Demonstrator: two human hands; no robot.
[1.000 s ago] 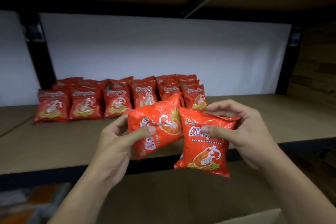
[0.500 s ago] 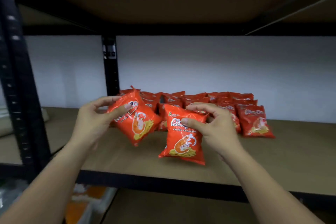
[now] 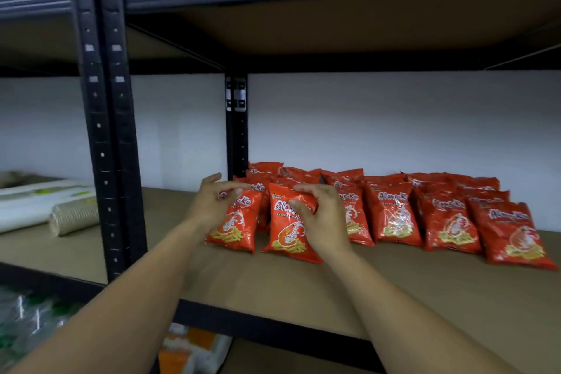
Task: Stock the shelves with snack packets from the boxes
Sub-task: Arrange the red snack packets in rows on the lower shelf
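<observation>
My left hand pinches top of left packet; my right hand grips right packet — both standing on shelf, front-left of stocked packet rows.

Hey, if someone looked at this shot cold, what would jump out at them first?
Probably the bright red snack packets lined up along the back of the brown shelf, against a white wall. Next, the two hands in the middle: the left hand holds one packet by its top, and the right hand pinches another beside it.
</observation>
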